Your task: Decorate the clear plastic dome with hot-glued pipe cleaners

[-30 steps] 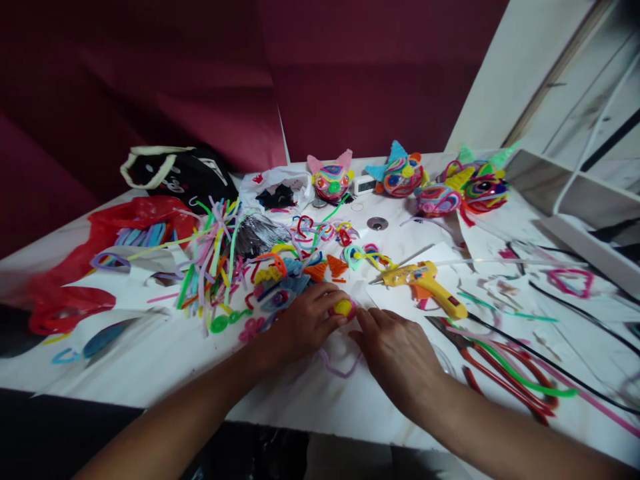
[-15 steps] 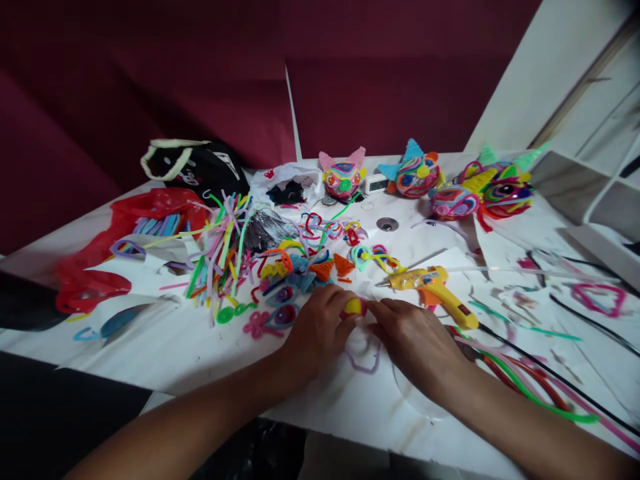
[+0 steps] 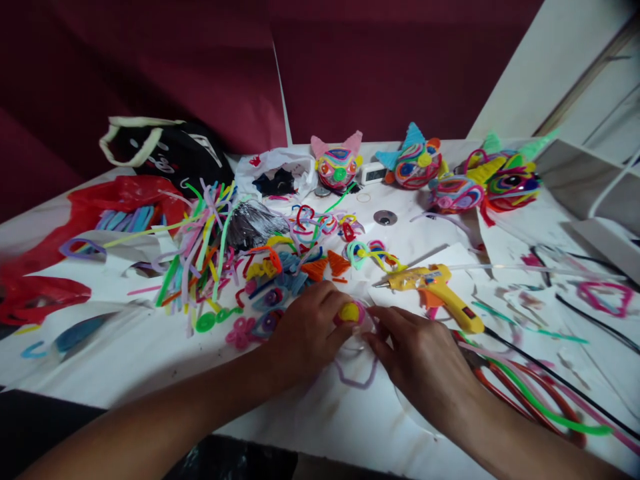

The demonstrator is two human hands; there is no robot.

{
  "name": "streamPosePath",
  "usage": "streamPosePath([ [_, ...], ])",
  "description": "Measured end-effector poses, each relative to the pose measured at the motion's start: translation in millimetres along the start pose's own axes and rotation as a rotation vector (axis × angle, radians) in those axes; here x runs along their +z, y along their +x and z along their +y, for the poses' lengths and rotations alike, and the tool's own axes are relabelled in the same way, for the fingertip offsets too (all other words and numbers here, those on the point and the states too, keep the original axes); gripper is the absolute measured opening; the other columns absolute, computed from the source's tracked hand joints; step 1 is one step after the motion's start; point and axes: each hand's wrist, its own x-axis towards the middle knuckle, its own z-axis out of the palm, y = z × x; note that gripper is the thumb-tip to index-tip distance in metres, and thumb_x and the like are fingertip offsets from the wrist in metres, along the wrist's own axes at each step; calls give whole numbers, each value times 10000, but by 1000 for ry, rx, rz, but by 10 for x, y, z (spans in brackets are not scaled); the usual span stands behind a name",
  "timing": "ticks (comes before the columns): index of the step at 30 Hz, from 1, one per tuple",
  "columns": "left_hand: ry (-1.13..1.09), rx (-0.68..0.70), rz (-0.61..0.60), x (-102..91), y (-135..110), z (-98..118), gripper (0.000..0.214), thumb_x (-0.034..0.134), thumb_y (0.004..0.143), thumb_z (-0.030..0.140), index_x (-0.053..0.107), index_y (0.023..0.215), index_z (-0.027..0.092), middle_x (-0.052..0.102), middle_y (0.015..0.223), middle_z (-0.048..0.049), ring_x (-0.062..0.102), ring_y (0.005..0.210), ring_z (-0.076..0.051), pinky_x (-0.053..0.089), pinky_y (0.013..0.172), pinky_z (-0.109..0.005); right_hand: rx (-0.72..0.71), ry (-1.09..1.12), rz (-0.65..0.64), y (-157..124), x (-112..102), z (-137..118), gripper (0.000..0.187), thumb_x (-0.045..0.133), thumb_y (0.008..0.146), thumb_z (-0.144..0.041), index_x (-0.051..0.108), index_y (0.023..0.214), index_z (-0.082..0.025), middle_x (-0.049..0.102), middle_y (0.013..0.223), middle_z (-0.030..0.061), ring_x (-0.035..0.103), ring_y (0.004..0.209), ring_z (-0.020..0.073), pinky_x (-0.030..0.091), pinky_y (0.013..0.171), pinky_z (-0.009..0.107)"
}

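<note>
A small coil of pipe cleaner (image 3: pixel 350 311), yellow in the middle with a pink rim, sits between my two hands. My left hand (image 3: pixel 311 325) is closed on its left side, thumb in front and fingers behind. At the right edge, my right hand (image 3: pixel 420 343) has its thumb and forefinger bent around a pink strand of the coil; its other fingers are curled. Just below the coil is a clear, rounded object, partly hidden by my fingers. A bent purple pipe cleaner (image 3: pixel 357 383) lies on the white table under it.
A yellow glue gun (image 3: pixel 433 290) lies right of my hands, near red-handled pliers (image 3: pixel 517 393). Loose pipe cleaners (image 3: pixel 203 243) and shaped pieces (image 3: pixel 270 300) crowd the left. Decorated animal-like balls (image 3: pixel 337 167) line the back, beside a white bag (image 3: pixel 275 170) and a black bag (image 3: pixel 170 153).
The view has shifted slightly, so most things sit farther left. The coil's yellow face shows more fully now. Both hands stay at it, with my right fingers a little more bent.
</note>
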Motion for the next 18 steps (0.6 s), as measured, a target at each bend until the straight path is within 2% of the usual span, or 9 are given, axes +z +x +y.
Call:
streamPosePath([
  [5,0,2,-11,29,8,-44,187,540,908,334,622,943,169,588,919,-71,544,899,-221,467,807,-397,-29,50,73,-5,30,-5,67,560,867,-195,607,820,-183,613,675,9,573,548,181,351,530,291],
  [12,3,13,-6,56,2,-69,168,511,910,302,618,934,175,592,912,-73,533,902,-223,467,822,-408,-56,82,126,-11,68,-33,101,525,872,-172,625,857,-179,569,641,-5,522,503,154,345,507,272],
  [18,1,22,13,83,-4,-103,173,522,895,307,612,934,164,600,930,-88,540,907,-234,471,828,-425,-102,25,143,-40,116,-79,144,501,881,-159,639,919,-173,606,683,7,567,528,168,384,508,280],
])
